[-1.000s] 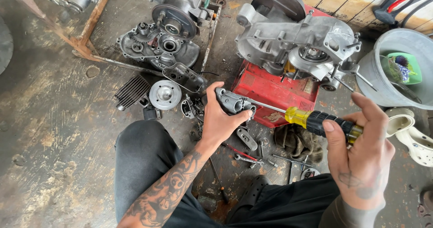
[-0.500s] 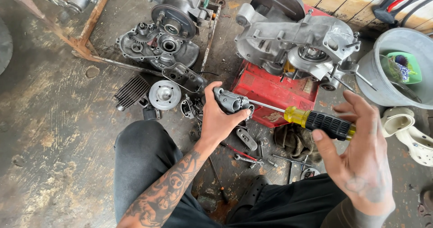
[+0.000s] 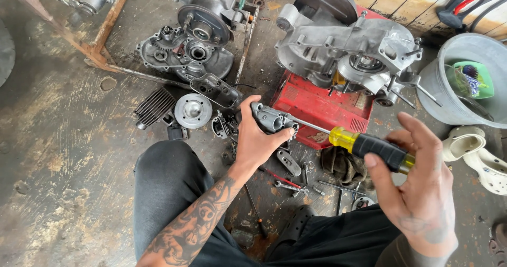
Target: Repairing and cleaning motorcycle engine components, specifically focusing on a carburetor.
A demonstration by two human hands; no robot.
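I am gripping a small grey metal casting (image 3: 272,119) in my left hand (image 3: 259,140) above the floor's middle, steadying it while my right hand (image 3: 417,188) is loosely curling around the screwdriver (image 3: 364,143) driven into its bore.

Single head-worn view, steeply downward and close over the lap, hands and nearby oily floor (image 3: 58,156).

The carburettor (image 3: 272,118) was dull grey cast metal; the screwdriver (image 3: 364,143) had a bright steel shaft and a glossy yellow-and-black plastic handle; the engine case (image 3: 338,45) was matt, pitted aluminium; the box (image 3: 317,106) was painted red metal; the floor (image 3: 58,140) was rough, stained concrete.
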